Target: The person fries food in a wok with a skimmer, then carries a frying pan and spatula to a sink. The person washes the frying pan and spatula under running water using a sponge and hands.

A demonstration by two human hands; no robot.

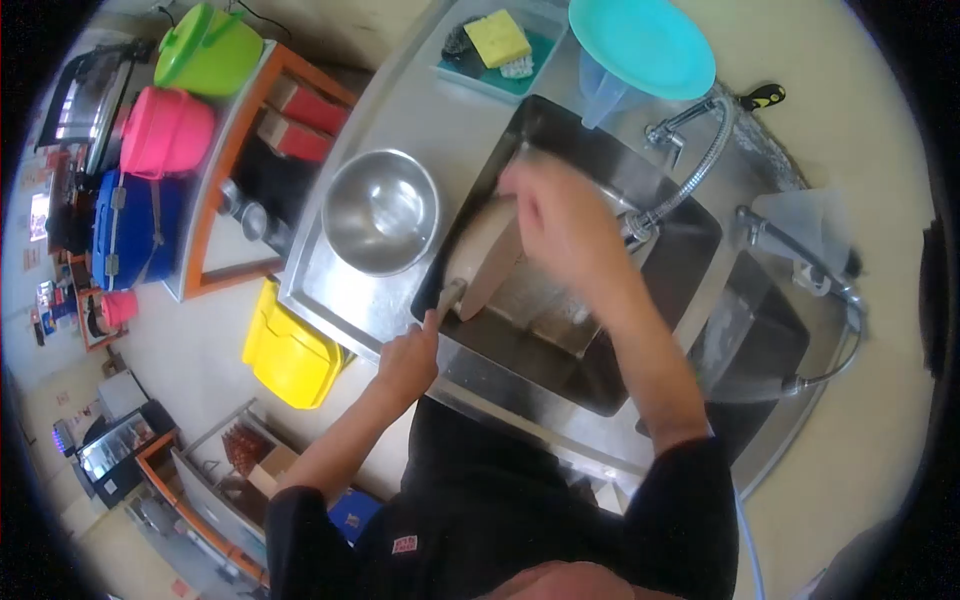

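Note:
My left hand (408,360) is closed around the handle of a pan (491,268) at the near left edge of the sink. The pan is tilted inside the basin, showing a pale beige surface and a browner one. Over the pan's far end is my right hand (562,215), smeared by motion. Its fingers look curled, but whether they hold anything cannot be made out. The dark metal sink basin (640,180) surrounds the pan. Just right of my right hand, a flexible hose faucet (690,185) reaches down to its spray head.
A steel bowl (381,212) sits on the counter left of the basin. Behind are a tub (545,82) with a yellow sponge (498,39) and a turquoise plate (645,45). A second basin (752,325) lies right. A yellow bin (290,350) stands on the floor.

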